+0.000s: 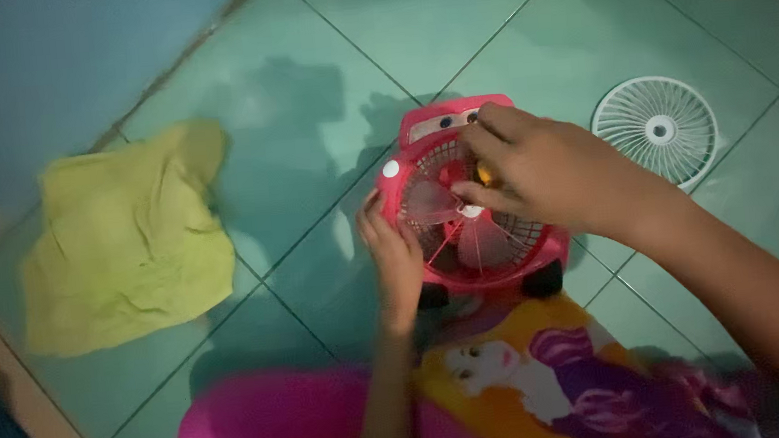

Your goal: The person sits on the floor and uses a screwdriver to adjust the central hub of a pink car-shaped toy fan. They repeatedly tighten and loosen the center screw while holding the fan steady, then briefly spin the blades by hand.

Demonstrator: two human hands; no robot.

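A small red car-shaped fan (421,147) lies face up on the green tiled floor (504,25), its pink blades and rear grille exposed. My left hand (392,256) grips the fan's left rim. My right hand (534,166) rests over the middle of the blades, fingertips pinched on a small white hub piece (470,211) at the centre. A white round fan grille (656,127) lies flat on the floor to the right, apart from both hands.
A crumpled yellow-green cloth (127,240) lies on the tiles to the left. My lap, in a bright pink and orange printed garment (514,394), fills the bottom edge. A blue wall (44,70) runs along the upper left.
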